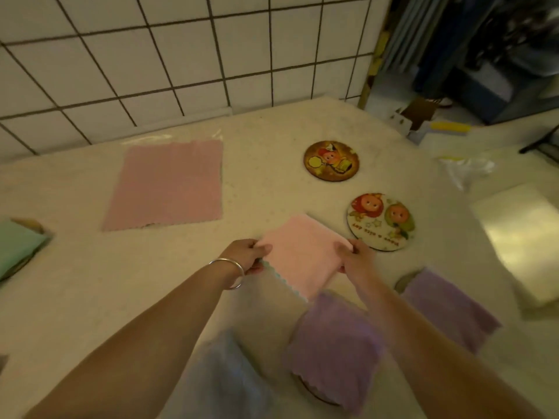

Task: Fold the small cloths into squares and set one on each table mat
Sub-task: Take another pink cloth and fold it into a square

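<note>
While the table [90,297] is read from left to right, a folded green cloth [18,246] sits at the far left on a mat of which only an edge shows, and an unfolded pink cloth [169,182] lies flat near the tiled wall [181,55]. At centre, the left hand [249,257], a bangle [231,273] on its wrist, pinches the left edge of the folded pink cloth [299,255]; the right hand [355,261] pinches its right edge. Both hands have fingers curled round the fabric. Whether the cloth is lifted or resting on the table cannot be told. Just right of it lies a bare round mat [380,221]; a second bare mat [331,161] lies farther back. Two purple cloths [332,346] [447,309] already cover mats near the person, and a bluish cloth [223,376] lies blurred below. The step in hand appears to be setting the square on the nearer mat: keep both edges taut so the layers stay aligned, centre it, lower it flat, then release both pinches together.
</note>
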